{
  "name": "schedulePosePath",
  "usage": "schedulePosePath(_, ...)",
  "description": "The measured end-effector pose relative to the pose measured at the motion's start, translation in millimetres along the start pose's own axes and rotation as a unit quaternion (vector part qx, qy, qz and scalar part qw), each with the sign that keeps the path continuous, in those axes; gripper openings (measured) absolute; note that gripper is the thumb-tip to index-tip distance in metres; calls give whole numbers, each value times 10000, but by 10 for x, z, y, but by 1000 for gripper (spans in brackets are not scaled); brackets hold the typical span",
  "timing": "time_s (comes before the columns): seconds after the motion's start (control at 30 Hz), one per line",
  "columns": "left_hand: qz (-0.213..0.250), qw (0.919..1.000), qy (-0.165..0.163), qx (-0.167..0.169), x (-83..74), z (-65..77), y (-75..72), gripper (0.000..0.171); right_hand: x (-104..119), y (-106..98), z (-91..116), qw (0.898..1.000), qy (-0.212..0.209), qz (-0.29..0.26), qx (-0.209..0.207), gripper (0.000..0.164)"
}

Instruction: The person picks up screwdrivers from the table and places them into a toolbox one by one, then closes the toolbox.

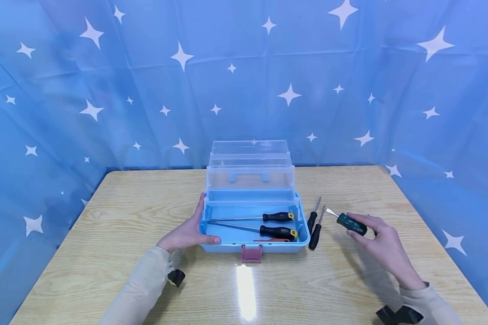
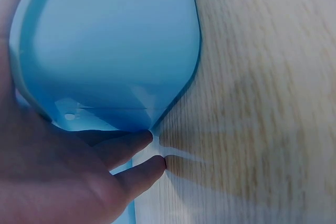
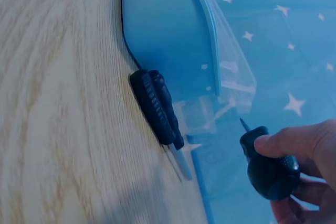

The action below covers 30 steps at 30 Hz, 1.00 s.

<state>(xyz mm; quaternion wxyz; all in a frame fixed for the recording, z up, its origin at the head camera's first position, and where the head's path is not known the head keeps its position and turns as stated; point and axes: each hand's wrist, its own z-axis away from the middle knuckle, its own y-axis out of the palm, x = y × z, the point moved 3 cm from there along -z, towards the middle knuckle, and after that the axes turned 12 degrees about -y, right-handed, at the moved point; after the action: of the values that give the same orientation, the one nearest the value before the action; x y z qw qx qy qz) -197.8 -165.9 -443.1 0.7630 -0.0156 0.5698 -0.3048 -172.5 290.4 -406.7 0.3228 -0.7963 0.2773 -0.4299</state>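
Observation:
A light blue plastic toolbox [image 1: 236, 247] stands on the table with its clear lid [image 1: 250, 178] raised at the back. My left hand [image 1: 189, 232] grips its left end, thumb over the front rim; the left wrist view shows fingers [image 2: 142, 177] low against the end wall. Two long screwdrivers with black and yellow handles [image 1: 278, 232] and a red item [image 1: 272, 240] lie inside. My right hand [image 1: 384, 243] pinches a short screwdriver with a dark green handle [image 1: 351, 224], held above the table right of the box, its flat tip toward the box.
Two black-handled screwdrivers [image 1: 315, 235] lie side by side on the table [image 1: 146, 203], close along the toolbox's right wall. The pink-red latch [image 1: 251, 254] hangs at the box front. A blue curtain with white stars [image 1: 244, 90] rises behind the table.

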Motion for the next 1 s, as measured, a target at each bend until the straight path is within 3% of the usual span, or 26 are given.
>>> schedulePosePath(1.0, -48, 10000, -86, -8, -17, 12, -6, 130, 227, 43, -122, 9992, -350, -182, -39, 43)
